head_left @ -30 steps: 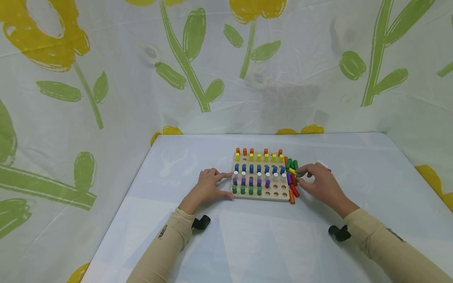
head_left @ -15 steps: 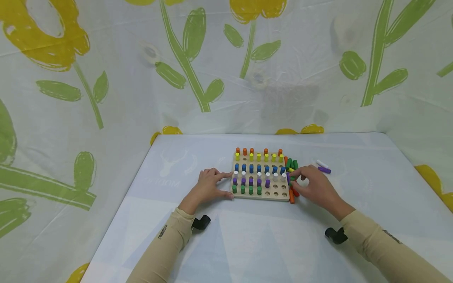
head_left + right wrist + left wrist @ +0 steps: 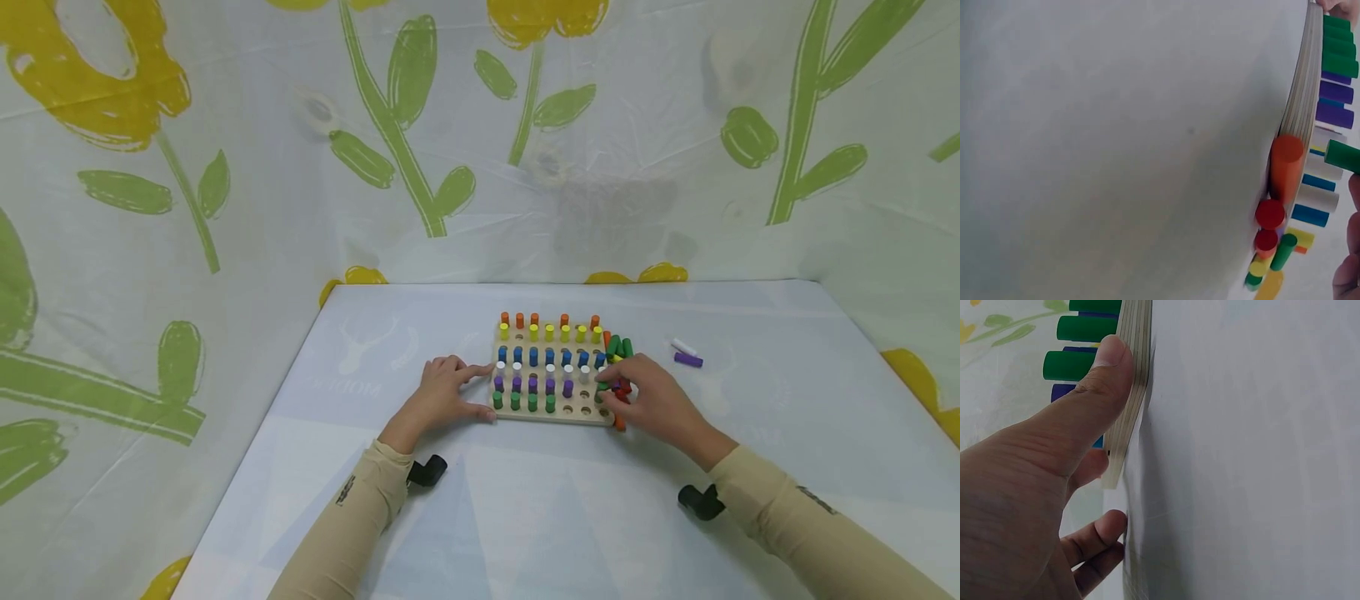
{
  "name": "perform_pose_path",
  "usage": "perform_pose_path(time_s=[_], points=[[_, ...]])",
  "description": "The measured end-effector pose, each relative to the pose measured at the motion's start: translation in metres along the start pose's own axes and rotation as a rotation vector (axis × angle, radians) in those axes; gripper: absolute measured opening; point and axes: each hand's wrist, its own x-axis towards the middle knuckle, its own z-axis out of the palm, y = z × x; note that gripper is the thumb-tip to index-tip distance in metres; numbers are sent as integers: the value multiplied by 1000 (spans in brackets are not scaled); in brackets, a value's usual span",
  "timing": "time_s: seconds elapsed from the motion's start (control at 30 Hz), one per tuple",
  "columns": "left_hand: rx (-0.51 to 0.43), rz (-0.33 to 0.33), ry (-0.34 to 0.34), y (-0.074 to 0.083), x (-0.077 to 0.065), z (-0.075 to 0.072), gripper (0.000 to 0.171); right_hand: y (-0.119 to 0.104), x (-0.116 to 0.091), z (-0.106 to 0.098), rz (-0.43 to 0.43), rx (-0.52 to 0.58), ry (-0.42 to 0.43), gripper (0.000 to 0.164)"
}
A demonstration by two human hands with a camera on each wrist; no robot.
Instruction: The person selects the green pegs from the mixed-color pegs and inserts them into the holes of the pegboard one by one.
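Note:
In the head view a wooden pegboard (image 3: 555, 419) lies on the table, with rows of orange, yellow, blue, white, purple and green pegs standing in it. My left hand (image 3: 442, 396) touches its left side, the index finger at the left edge and the thumb (image 3: 1107, 378) against the near edge by the green pegs. Over the board's near right part, my right hand (image 3: 662, 404) pinches a green peg (image 3: 1342, 156) between thumb and fingers. That peg is raised above the board and partly hidden by the fingers. Bare holes show in the two nearest rows on the right.
Loose pegs lie against the board's right edge, among them green pegs (image 3: 627, 347), red pegs (image 3: 1270, 214) and an orange peg (image 3: 1286, 169). Farther right lie a white peg (image 3: 683, 347) and a purple peg (image 3: 687, 360). A flower-printed curtain (image 3: 637, 192) stands behind the table.
My right hand has moved left from the loose pegs to the board with the green peg, uncovering the white and purple pegs behind it. My left hand has stayed in place.

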Motion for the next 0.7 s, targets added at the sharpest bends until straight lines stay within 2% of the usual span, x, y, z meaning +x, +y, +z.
perform_pose_path(time_s=[0.33,0.7], points=[[11,12,2,0,-1,-1,88,-9,1,6,-39,30,-22,23],[14,9,7,-2,0,1,88,-17,5,16,-43,54,-39,19]])
